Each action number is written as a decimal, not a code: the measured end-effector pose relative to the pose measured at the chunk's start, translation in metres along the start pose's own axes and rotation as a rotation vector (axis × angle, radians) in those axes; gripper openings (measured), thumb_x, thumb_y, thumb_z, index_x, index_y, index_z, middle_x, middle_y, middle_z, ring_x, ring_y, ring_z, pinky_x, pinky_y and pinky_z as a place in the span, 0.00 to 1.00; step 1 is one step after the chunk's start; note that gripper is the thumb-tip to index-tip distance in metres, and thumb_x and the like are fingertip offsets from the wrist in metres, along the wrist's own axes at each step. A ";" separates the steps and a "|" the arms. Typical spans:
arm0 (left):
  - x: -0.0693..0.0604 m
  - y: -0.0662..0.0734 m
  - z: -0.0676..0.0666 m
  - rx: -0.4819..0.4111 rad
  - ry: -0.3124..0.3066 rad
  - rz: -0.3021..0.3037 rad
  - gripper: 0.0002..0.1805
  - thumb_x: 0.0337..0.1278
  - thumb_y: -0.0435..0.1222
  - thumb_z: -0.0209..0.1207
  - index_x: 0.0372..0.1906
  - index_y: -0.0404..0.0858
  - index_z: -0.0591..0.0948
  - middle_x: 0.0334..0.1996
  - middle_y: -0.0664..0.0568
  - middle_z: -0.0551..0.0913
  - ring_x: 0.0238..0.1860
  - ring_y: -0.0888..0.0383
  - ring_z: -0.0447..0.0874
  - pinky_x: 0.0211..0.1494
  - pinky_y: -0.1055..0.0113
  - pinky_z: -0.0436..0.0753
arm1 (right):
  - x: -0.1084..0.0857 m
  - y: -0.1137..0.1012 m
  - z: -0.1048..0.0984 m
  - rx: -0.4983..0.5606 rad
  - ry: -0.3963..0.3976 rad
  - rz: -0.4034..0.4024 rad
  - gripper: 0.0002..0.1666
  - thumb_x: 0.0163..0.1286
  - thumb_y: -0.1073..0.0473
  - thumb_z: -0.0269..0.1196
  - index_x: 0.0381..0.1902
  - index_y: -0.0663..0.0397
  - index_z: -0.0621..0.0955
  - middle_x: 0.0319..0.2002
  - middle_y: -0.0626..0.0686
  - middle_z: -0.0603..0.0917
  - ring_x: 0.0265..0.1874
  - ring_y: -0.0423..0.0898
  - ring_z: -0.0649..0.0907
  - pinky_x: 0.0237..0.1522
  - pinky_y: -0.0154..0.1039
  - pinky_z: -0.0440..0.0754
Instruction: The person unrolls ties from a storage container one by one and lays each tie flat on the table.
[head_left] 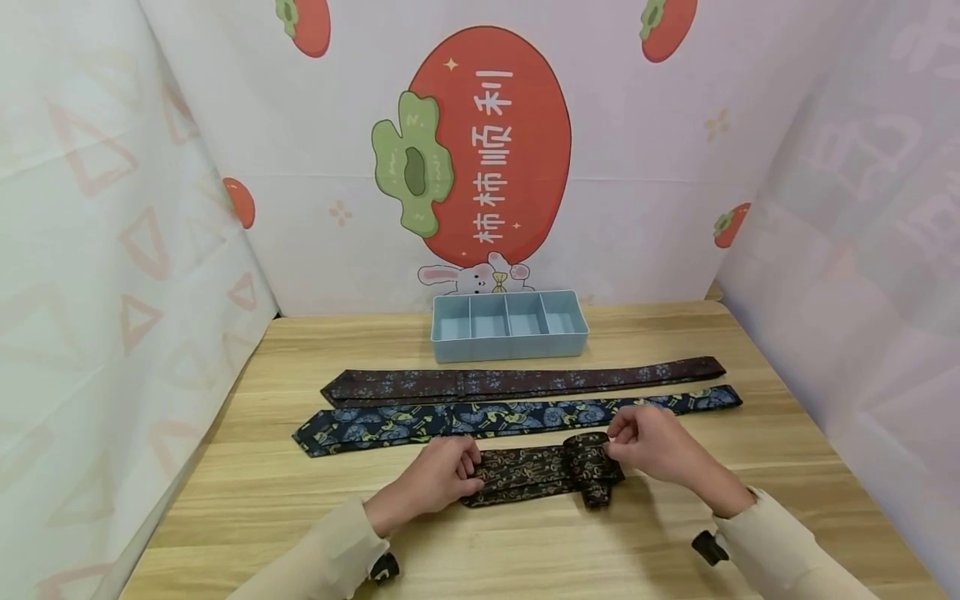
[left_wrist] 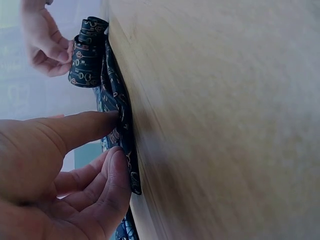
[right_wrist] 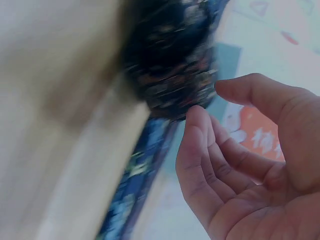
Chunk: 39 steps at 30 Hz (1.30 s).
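A dark necktie (head_left: 525,472) with a small gold and orange pattern lies nearest the person, its one part flat and its other end wound into a loose roll (head_left: 587,458). At the flat left end, the left hand (head_left: 431,477) holds the necktie, thumb on top and fingertips at its edge in the left wrist view. By the roll's right side, the right hand (head_left: 654,446) pinches its edge with thumb and index finger. A short narrow piece of the tie sticks out below the roll. In the right wrist view the roll (right_wrist: 172,70) is blurred.
Behind lie two more neckties, a navy one (head_left: 405,423) with blue and yellow figures and a maroon one (head_left: 420,385) with blue flowers. A blue tray (head_left: 510,348) with several compartments stands at the back of the wooden table (head_left: 300,533). Printed cloth (head_left: 637,208) hangs around.
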<state>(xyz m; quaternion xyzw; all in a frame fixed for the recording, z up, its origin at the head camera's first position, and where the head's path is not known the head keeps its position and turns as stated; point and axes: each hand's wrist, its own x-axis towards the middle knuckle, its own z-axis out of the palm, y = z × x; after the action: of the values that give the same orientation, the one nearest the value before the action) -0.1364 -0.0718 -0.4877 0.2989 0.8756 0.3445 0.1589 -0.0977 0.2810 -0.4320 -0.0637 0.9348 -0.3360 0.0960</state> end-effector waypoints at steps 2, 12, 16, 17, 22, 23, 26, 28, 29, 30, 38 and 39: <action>-0.001 0.001 -0.001 -0.002 0.000 0.002 0.11 0.61 0.34 0.74 0.44 0.37 0.83 0.33 0.53 0.86 0.31 0.70 0.81 0.37 0.73 0.85 | 0.002 -0.011 0.001 -0.010 -0.001 -0.004 0.07 0.66 0.60 0.72 0.38 0.55 0.85 0.31 0.47 0.86 0.30 0.40 0.83 0.32 0.34 0.82; -0.003 0.001 -0.004 -0.012 -0.007 -0.004 0.11 0.61 0.33 0.74 0.44 0.36 0.83 0.34 0.51 0.87 0.31 0.69 0.82 0.37 0.74 0.85 | 0.015 -0.037 0.032 -0.057 -0.018 -0.152 0.09 0.65 0.60 0.76 0.37 0.57 0.87 0.28 0.43 0.86 0.26 0.32 0.81 0.32 0.30 0.83; -0.003 -0.001 -0.003 -0.008 -0.012 0.001 0.12 0.61 0.34 0.74 0.44 0.36 0.83 0.34 0.51 0.87 0.32 0.69 0.82 0.37 0.74 0.85 | 0.016 -0.035 0.038 -0.128 0.046 -0.161 0.12 0.62 0.58 0.78 0.31 0.54 0.84 0.22 0.41 0.81 0.20 0.32 0.77 0.29 0.32 0.80; -0.003 -0.001 -0.003 -0.005 -0.011 0.003 0.12 0.61 0.34 0.74 0.44 0.36 0.83 0.34 0.51 0.87 0.32 0.69 0.82 0.38 0.74 0.85 | 0.016 -0.035 0.038 -0.144 0.063 -0.156 0.14 0.61 0.57 0.79 0.30 0.53 0.82 0.21 0.41 0.79 0.18 0.32 0.75 0.29 0.32 0.79; -0.004 -0.001 -0.004 0.003 -0.009 0.001 0.12 0.61 0.34 0.74 0.44 0.36 0.83 0.34 0.52 0.87 0.32 0.69 0.82 0.38 0.74 0.85 | 0.016 -0.031 0.039 -0.192 0.111 -0.086 0.21 0.58 0.54 0.81 0.26 0.50 0.77 0.18 0.42 0.74 0.15 0.36 0.69 0.26 0.32 0.70; -0.004 -0.001 -0.004 0.005 -0.008 0.002 0.12 0.61 0.34 0.74 0.44 0.36 0.84 0.34 0.52 0.87 0.32 0.69 0.82 0.37 0.74 0.85 | 0.016 -0.030 0.038 -0.196 0.115 -0.070 0.21 0.58 0.54 0.82 0.26 0.50 0.77 0.18 0.43 0.74 0.15 0.37 0.69 0.26 0.32 0.70; -0.004 -0.001 -0.005 0.005 -0.007 0.007 0.12 0.61 0.34 0.74 0.44 0.35 0.84 0.34 0.51 0.87 0.32 0.69 0.83 0.37 0.74 0.85 | 0.014 -0.028 0.034 -0.199 0.112 -0.038 0.21 0.58 0.55 0.81 0.27 0.51 0.77 0.19 0.44 0.75 0.16 0.38 0.70 0.27 0.34 0.71; -0.004 -0.002 -0.005 0.003 -0.008 0.007 0.12 0.61 0.34 0.74 0.44 0.35 0.84 0.34 0.51 0.87 0.31 0.69 0.83 0.37 0.74 0.85 | 0.012 -0.026 0.030 -0.187 0.099 -0.017 0.20 0.58 0.55 0.81 0.27 0.50 0.77 0.20 0.45 0.76 0.17 0.40 0.72 0.28 0.35 0.73; -0.005 -0.002 -0.005 0.000 -0.008 0.005 0.12 0.61 0.34 0.74 0.44 0.35 0.84 0.34 0.51 0.87 0.31 0.69 0.82 0.37 0.74 0.85 | 0.011 -0.025 0.028 -0.179 0.089 -0.007 0.19 0.58 0.55 0.81 0.28 0.50 0.78 0.20 0.45 0.77 0.18 0.40 0.73 0.29 0.36 0.74; -0.005 -0.002 -0.005 -0.001 -0.009 0.002 0.12 0.61 0.34 0.74 0.44 0.35 0.84 0.34 0.52 0.87 0.31 0.69 0.82 0.37 0.74 0.85 | 0.010 -0.023 0.025 -0.176 0.082 0.002 0.19 0.59 0.54 0.81 0.28 0.50 0.78 0.21 0.45 0.78 0.18 0.40 0.75 0.29 0.37 0.75; -0.011 -0.006 -0.009 -0.012 -0.017 -0.021 0.13 0.61 0.34 0.74 0.44 0.36 0.83 0.34 0.53 0.87 0.32 0.67 0.83 0.38 0.73 0.85 | 0.001 -0.008 0.004 -0.082 0.035 0.057 0.16 0.61 0.52 0.78 0.32 0.52 0.82 0.26 0.47 0.83 0.23 0.42 0.80 0.36 0.44 0.82; -0.011 -0.007 -0.010 -0.009 -0.018 -0.024 0.13 0.61 0.35 0.74 0.44 0.36 0.83 0.34 0.53 0.87 0.32 0.67 0.82 0.38 0.72 0.85 | 0.000 -0.006 0.001 -0.072 0.034 0.063 0.16 0.62 0.51 0.78 0.33 0.53 0.83 0.26 0.47 0.83 0.24 0.42 0.80 0.35 0.44 0.81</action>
<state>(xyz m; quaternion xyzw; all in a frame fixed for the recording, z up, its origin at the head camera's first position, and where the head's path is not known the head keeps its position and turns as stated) -0.1353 -0.0881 -0.4851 0.2908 0.8761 0.3440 0.1721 -0.0969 0.2756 -0.4291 -0.0322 0.9494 -0.2998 0.0883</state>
